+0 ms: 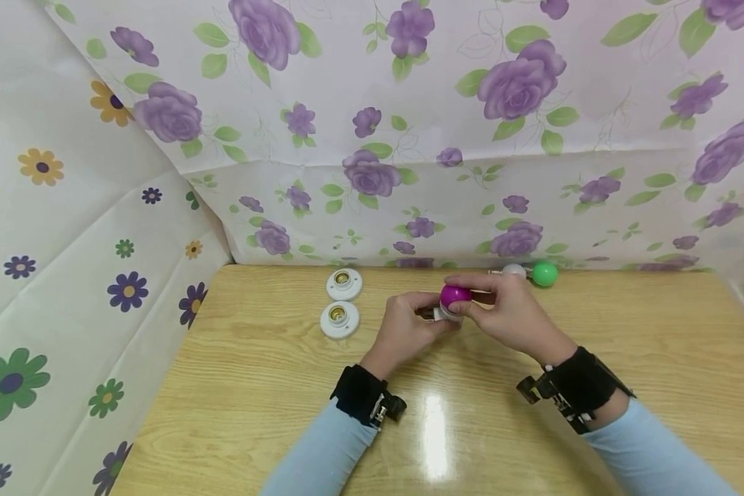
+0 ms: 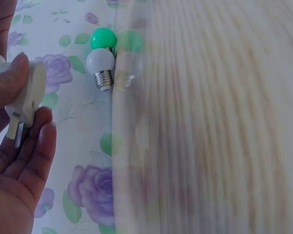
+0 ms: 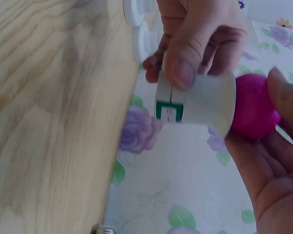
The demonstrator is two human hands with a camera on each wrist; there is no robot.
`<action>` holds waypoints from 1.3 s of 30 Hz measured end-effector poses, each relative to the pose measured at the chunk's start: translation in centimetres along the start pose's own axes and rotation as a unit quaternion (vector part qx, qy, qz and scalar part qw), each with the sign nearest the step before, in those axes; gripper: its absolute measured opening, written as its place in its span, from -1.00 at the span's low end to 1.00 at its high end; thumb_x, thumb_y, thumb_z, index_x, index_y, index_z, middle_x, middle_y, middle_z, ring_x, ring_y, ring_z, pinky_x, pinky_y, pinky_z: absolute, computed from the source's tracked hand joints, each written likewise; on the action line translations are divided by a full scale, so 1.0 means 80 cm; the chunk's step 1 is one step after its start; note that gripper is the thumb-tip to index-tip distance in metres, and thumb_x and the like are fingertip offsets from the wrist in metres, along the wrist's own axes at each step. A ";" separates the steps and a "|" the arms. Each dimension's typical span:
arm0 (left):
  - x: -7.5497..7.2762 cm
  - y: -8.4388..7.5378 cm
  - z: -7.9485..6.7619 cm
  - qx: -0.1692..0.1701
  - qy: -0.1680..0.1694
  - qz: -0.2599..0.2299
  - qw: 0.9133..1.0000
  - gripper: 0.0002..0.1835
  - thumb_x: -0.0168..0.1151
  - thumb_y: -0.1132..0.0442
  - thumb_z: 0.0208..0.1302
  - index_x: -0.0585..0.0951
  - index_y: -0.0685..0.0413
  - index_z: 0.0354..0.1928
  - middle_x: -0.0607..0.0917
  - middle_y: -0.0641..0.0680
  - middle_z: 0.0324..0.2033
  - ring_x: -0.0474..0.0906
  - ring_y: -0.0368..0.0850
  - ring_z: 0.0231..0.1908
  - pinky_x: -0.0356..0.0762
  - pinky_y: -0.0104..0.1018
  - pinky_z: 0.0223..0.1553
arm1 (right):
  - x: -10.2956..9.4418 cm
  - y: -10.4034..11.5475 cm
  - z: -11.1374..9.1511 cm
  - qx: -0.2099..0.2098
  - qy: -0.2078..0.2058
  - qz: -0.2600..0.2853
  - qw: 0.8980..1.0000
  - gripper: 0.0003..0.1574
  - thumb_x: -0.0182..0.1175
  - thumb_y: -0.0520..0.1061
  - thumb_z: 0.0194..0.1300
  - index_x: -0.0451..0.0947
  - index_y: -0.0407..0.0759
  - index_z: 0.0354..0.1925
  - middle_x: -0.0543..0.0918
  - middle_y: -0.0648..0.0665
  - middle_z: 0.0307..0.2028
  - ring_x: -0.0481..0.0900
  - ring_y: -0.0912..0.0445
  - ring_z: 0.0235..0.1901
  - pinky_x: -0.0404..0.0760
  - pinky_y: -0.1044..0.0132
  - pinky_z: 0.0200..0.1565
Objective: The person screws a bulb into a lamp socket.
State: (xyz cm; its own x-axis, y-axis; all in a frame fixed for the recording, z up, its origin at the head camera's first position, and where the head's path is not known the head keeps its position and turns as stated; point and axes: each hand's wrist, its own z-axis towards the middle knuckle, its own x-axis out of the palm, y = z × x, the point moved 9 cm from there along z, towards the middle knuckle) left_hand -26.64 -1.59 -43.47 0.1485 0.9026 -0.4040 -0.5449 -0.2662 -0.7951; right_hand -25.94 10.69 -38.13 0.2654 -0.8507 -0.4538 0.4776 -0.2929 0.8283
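Purple-flowered sheeting stands behind a wood-grained table, and out in the middle both hands meet over one small assembly. Left hand on the white socket, thumb across its body, two metal prongs poking out beside the fingers; right hand on the magenta bulb, thumb and fingers round the globe. So both are grasping, and the bulb sits right between them, its globe up against the socket's flared rim, its base out of sight. How far in it sits, nobody can tell from these views. That globe looks smooth, rigid and probably light, likely a touch slippery and perhaps breakable, so a gentle, even hold round its widest part should suit better than a hard squeeze. As for the socket, it looks like stiff plastic, best held by its body, clear of rim and prongs. Just beyond the right hand lie a white bulb and a green bulb; off to the left hand's left, two round lamp holders rest side by side.
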 end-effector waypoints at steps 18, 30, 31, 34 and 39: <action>0.002 0.002 0.006 -0.054 0.096 -0.019 0.994 -0.70 0.43 0.12 -0.01 0.67 -0.09 -0.17 0.63 -0.27 -0.30 0.55 -0.34 -0.33 0.53 -0.38 -0.30 | -0.005 0.005 0.002 0.017 0.082 0.009 0.996 -0.52 0.28 -0.09 0.17 0.50 0.02 0.09 0.53 0.07 0.04 0.48 0.14 0.03 0.46 0.23 -0.01; 0.003 0.003 0.003 -0.051 0.077 0.011 0.996 -0.70 0.44 0.16 -0.02 0.67 -0.09 -0.17 0.63 -0.29 -0.31 0.54 -0.38 -0.34 0.51 -0.45 -0.32 | 0.002 -0.014 -0.002 0.036 0.042 0.040 0.998 -0.53 0.28 -0.25 0.14 0.53 -0.12 0.07 0.53 0.00 0.05 0.48 0.09 0.03 0.51 0.27 -0.11; 0.003 0.002 0.002 -0.049 0.074 0.015 0.996 -0.71 0.44 0.15 -0.02 0.67 -0.10 -0.18 0.63 -0.29 -0.32 0.54 -0.38 -0.35 0.51 -0.45 -0.32 | 0.002 -0.015 -0.002 0.037 0.038 0.040 0.998 -0.53 0.28 -0.25 0.14 0.53 -0.12 0.06 0.53 0.00 0.05 0.48 0.08 0.03 0.51 0.28 -0.11; 0.003 0.003 0.002 -0.045 0.065 0.023 0.997 -0.71 0.44 0.13 -0.01 0.68 -0.10 -0.18 0.63 -0.29 -0.32 0.53 -0.40 -0.35 0.50 -0.47 -0.32 | 0.002 -0.015 -0.003 0.035 0.025 0.037 0.998 -0.55 0.28 -0.21 0.15 0.54 -0.11 0.05 0.54 -0.02 0.04 0.49 0.11 0.02 0.51 0.27 -0.12; 0.003 0.002 0.001 -0.031 0.043 0.046 0.998 -0.72 0.43 0.11 0.00 0.68 -0.07 -0.19 0.64 -0.26 -0.32 0.52 -0.44 -0.36 0.50 -0.47 -0.33 | 0.002 -0.008 -0.005 0.034 -0.010 0.029 0.999 -0.58 0.28 -0.24 0.14 0.55 -0.16 0.02 0.58 -0.11 -0.02 0.53 0.13 -0.04 0.52 0.27 -0.14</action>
State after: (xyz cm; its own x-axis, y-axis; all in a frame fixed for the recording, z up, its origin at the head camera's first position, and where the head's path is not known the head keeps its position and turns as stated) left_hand -26.72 -1.39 -43.63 0.1713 0.8420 -0.5115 -0.5073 -0.3697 -0.7784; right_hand -25.87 10.87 -38.84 0.2742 -0.8753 -0.3983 0.4037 -0.2712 0.8738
